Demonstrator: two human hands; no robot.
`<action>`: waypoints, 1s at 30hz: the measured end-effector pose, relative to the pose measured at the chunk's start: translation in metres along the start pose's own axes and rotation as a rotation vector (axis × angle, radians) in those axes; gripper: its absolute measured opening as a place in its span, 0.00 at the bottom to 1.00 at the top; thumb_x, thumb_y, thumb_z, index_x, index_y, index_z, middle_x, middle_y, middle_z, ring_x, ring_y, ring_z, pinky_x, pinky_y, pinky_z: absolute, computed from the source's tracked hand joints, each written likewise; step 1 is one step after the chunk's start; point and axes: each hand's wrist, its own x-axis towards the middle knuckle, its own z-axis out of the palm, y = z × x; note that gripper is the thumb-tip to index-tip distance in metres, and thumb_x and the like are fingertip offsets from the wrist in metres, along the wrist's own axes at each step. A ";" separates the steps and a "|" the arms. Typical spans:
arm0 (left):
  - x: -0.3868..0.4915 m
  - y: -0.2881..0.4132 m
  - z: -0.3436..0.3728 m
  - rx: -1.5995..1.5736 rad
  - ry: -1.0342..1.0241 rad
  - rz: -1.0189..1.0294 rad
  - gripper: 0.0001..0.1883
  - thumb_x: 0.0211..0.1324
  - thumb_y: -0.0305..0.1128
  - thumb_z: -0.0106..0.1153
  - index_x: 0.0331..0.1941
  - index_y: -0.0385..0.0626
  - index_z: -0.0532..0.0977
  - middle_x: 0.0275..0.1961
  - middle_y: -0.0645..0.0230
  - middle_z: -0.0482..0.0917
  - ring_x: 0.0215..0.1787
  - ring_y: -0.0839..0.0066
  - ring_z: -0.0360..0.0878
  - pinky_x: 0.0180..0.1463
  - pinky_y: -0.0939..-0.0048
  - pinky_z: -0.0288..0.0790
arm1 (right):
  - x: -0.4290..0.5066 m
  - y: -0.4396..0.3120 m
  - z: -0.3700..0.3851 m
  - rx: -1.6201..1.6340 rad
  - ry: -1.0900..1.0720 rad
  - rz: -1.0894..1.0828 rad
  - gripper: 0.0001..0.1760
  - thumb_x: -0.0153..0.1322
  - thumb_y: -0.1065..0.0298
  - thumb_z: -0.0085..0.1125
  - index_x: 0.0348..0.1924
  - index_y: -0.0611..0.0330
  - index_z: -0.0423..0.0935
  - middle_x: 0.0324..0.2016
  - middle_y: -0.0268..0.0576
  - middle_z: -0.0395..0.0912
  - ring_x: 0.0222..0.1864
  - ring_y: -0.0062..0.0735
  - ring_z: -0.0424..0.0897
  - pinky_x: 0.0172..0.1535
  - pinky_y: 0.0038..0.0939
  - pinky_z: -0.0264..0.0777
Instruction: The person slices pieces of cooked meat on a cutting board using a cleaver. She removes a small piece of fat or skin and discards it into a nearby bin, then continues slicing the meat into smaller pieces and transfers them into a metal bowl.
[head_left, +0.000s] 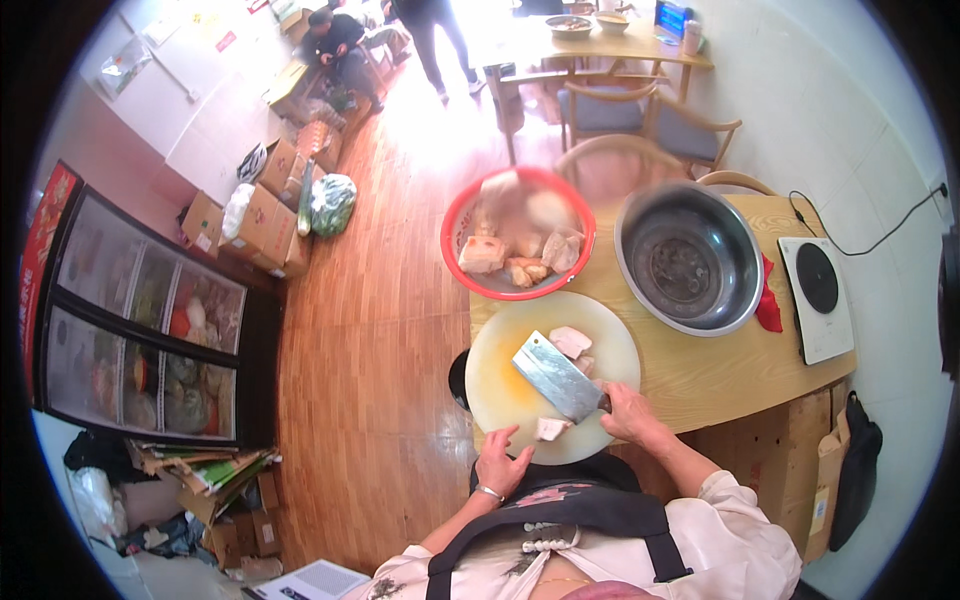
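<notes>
My right hand (628, 412) grips the dark handle of a metal cleaver (556, 375), whose broad blade lies slantwise over a round white cutting board (499, 337). My left hand (504, 461) is at the board's near edge, fingers apart and holding nothing. Just right of its fingertips sits a small piece of pale meat (552, 429). Beyond the blade rests a larger meat chunk (570, 341), and another piece is partly covered by the cleaver. A yellow stain marks the board's left half. Behind the board, a red-rimmed basin (455, 266) holds several meat chunks.
A large steel basin (679, 259) stands on the wooden table (697, 382), near a red cloth (769, 300) and a white electric cooktop (817, 300). At left are a glass-door fridge (150, 315) and cardboard boxes (259, 225). Other people are at the far end, beside another table.
</notes>
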 end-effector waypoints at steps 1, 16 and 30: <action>0.000 0.008 0.006 0.036 0.035 -0.001 0.33 0.51 0.42 0.76 0.62 0.48 0.76 0.56 0.57 0.78 0.51 0.60 0.83 0.52 0.58 0.79 | 0.002 -0.005 -0.008 0.064 -0.059 0.030 0.22 0.61 0.72 0.60 0.49 0.59 0.75 0.44 0.57 0.81 0.50 0.59 0.81 0.53 0.49 0.75; 0.014 0.036 0.054 0.148 0.165 0.127 0.31 0.45 0.35 0.75 0.54 0.41 0.74 0.47 0.56 0.78 0.50 0.54 0.78 0.56 0.54 0.73 | -0.014 -0.034 -0.061 0.408 -0.017 -0.167 0.14 0.72 0.71 0.60 0.50 0.62 0.75 0.29 0.55 0.81 0.30 0.50 0.81 0.37 0.42 0.75; 0.041 0.019 0.029 0.167 0.367 0.262 0.33 0.47 0.32 0.75 0.59 0.43 0.75 0.54 0.56 0.79 0.57 0.53 0.75 0.62 0.56 0.68 | -0.018 -0.004 -0.024 -0.141 -0.209 -0.228 0.12 0.75 0.68 0.54 0.50 0.58 0.72 0.34 0.58 0.84 0.35 0.63 0.83 0.39 0.57 0.76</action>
